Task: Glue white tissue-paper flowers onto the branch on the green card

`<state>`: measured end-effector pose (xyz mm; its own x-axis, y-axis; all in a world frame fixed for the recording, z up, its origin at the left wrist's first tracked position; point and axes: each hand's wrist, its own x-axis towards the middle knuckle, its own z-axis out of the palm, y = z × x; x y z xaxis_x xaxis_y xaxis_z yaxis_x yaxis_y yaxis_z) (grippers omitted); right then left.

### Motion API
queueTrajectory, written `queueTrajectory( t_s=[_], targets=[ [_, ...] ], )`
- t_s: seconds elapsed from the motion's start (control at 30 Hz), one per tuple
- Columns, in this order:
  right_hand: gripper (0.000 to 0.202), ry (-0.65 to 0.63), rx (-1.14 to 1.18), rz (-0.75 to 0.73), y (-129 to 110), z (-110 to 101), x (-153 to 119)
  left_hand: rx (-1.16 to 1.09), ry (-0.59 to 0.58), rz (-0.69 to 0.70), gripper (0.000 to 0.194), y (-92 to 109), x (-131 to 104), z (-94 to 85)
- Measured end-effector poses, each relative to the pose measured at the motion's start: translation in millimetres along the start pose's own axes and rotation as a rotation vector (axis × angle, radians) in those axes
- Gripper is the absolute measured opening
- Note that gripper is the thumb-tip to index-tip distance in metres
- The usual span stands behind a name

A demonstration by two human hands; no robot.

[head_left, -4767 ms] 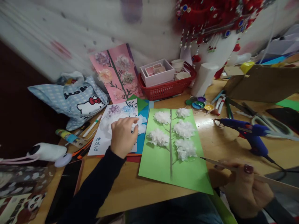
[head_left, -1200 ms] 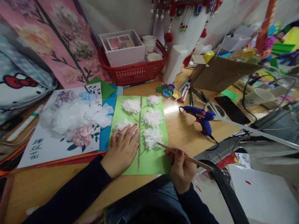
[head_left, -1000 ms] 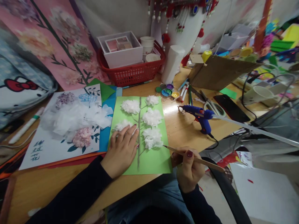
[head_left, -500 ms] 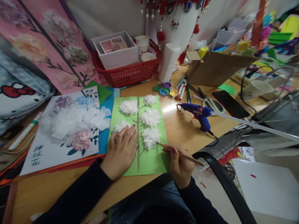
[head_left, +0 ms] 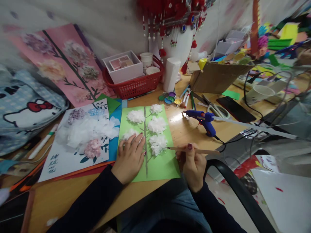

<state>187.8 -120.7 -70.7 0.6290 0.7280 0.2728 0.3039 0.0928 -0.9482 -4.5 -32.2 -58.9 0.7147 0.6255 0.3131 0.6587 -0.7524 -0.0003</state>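
Note:
My left hand (head_left: 130,159) lies flat on a light green sheet (head_left: 139,173), fingers stretched out, its fingertips beside a white ruffled flower (head_left: 128,133) at the lower left. In my closed right hand (head_left: 193,168) is a paintbrush (head_left: 206,151) with a wooden handle, held nearly level. Its thin dark tip points left at the edge of the lowest right white flower (head_left: 157,144); whether it touches the petals or the paper, I cannot tell. A grey painted stem (head_left: 146,155) with thin side branches runs down the sheet between several white flowers.
Right of the sheet lies a blue glue gun (head_left: 200,118) with a cord, near scissors (head_left: 216,106) and a black phone (head_left: 235,109). Paint pots (head_left: 170,98) and a red basket (head_left: 136,89) stand behind. White tissue (head_left: 82,129) covers another flower picture at left.
The brush has swung to a more level angle, its tip still near the lowest right flower. My left hand keeps its place on the sheet. The whole view has shifted slightly.

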Motion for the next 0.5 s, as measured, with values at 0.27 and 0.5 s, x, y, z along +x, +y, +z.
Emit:
queueTrajectory(
  t_s=[0.27, 0.5],
  targets=[
    [0.042, 0.111, 0.187, 0.067, 6, -11, 12, -0.142, 0.080, -0.076, 0.032, -11, -2, -24.3],
    [0.043, 0.088, -0.046, -0.059, 23, -16, 13, 0.015, 0.255, -0.254, 0.023, -49, -12, -58.8]
  ],
)
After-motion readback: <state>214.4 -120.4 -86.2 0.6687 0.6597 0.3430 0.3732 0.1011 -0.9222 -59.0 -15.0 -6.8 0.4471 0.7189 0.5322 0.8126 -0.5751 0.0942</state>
